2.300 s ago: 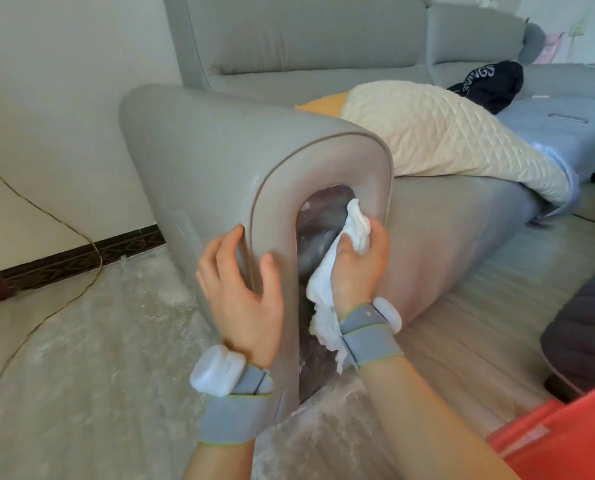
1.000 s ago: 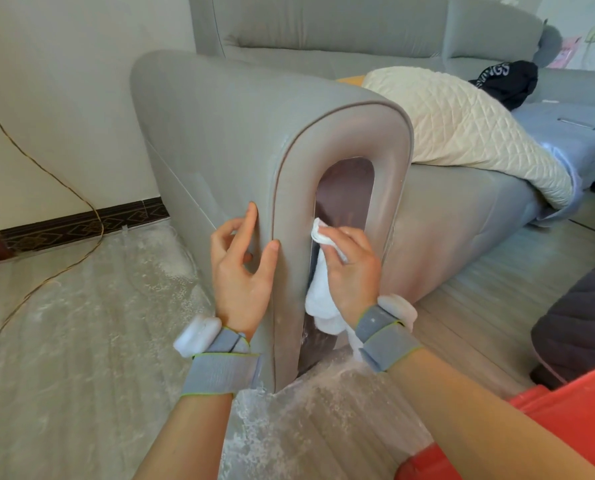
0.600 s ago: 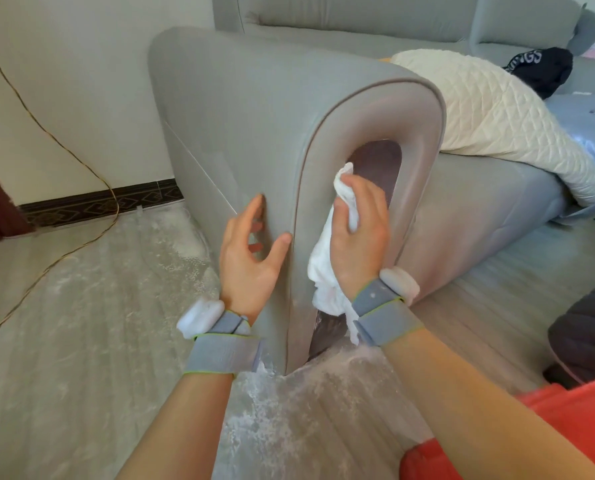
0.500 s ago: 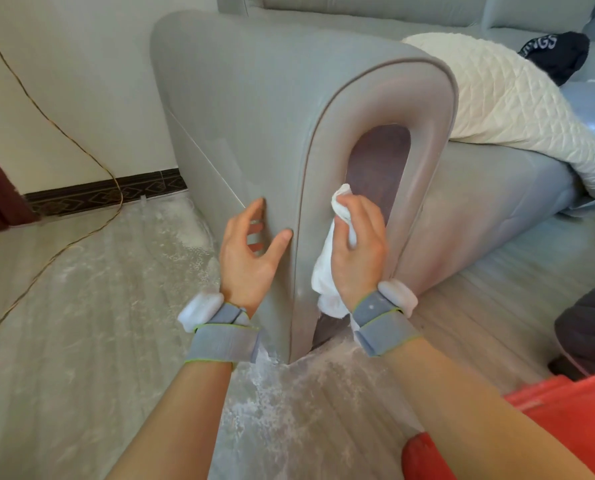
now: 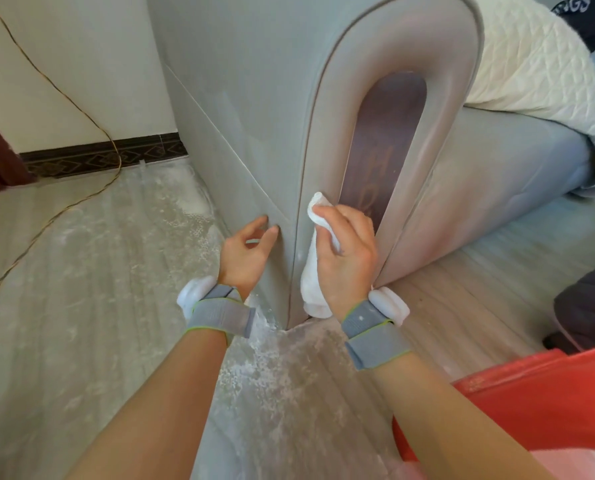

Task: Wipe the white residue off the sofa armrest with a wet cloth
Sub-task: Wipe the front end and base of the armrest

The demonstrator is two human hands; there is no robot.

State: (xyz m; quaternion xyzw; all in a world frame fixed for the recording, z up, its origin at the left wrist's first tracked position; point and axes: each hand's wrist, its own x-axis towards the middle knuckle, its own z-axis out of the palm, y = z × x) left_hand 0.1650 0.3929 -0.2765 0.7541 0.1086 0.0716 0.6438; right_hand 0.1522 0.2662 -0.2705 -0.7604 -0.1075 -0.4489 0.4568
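Cloth [image 5: 312, 271], white and bunched, is clenched in the right hand [image 5: 346, 258], one corner poking up past the fingertips and the rest trailing down below the palm toward the floor. It is pressed on the armrest [image 5: 327, 150] front face, low down, on the padded band just left of the dark inset panel [image 5: 380, 147]. Left hand [image 5: 245, 252] grips nothing: fingers loosely curled, tips touching the armrest's side panel just left of the cloth hand, bracing. Judgement: wiping is mid-course; a faint pale smear shows on the band under the cloth, and the piping seam left of the hand likely traps residue. To do it well, flatten the cloth under the whole palm, stroke along the band in one direction, refold to a clean face. White powder [image 5: 271, 368] lies on the floor below both wrists; keep the trailing end out of it.
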